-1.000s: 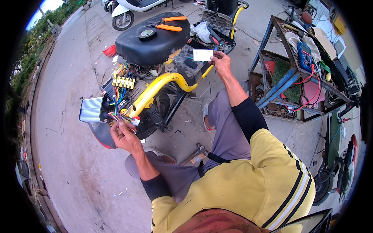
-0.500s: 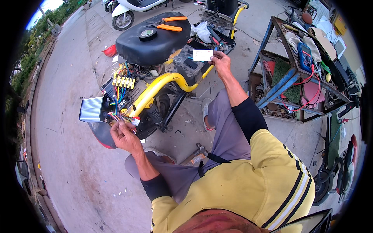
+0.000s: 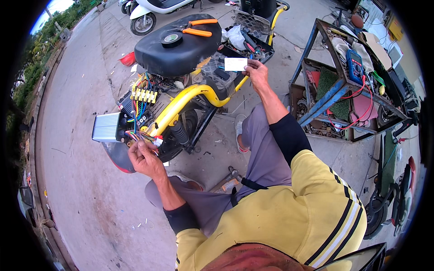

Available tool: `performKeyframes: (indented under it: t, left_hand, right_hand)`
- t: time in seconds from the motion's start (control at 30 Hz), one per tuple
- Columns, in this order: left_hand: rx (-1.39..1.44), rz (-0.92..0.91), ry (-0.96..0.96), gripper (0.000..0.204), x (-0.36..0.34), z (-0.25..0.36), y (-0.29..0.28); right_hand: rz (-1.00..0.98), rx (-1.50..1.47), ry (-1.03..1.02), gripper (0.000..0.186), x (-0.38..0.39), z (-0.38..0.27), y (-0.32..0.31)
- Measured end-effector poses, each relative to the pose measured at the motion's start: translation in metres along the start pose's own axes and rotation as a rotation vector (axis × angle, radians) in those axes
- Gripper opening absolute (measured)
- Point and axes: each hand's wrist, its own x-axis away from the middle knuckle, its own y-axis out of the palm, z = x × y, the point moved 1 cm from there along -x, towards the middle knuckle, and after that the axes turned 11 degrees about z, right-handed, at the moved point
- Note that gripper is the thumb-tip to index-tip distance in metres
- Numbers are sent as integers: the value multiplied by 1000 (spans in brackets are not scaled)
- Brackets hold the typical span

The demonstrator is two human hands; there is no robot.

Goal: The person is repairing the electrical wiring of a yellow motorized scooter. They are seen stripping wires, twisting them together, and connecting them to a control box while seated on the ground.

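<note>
A small white rectangular card (image 3: 235, 64) is pinched at its right edge by the fingers of the right hand (image 3: 256, 72) and is held flat and face-up above the yellow-framed electric scooter (image 3: 190, 97), just beside its black seat (image 3: 176, 47). A bundle of coloured wires (image 3: 142, 135), red, blue, yellow and white with small white connectors, is gripped by the closed left hand (image 3: 143, 158) low at the scooter's rear. The bundle is seen just right of a ribbed silver controller box (image 3: 106, 127) and below a yellow terminal block (image 3: 143, 95).
</note>
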Motion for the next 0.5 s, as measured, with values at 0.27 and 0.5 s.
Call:
performKeyframes:
  t: [0.27,0.5]
  left_hand:
    - [-2,5,-6,18,0,0,-1]
    - [4,2,-1,18,0,2,0]
  right_hand:
    - [9,13,1,36,3,-3,2]
    - [0,24,-5,35,2,-3,2]
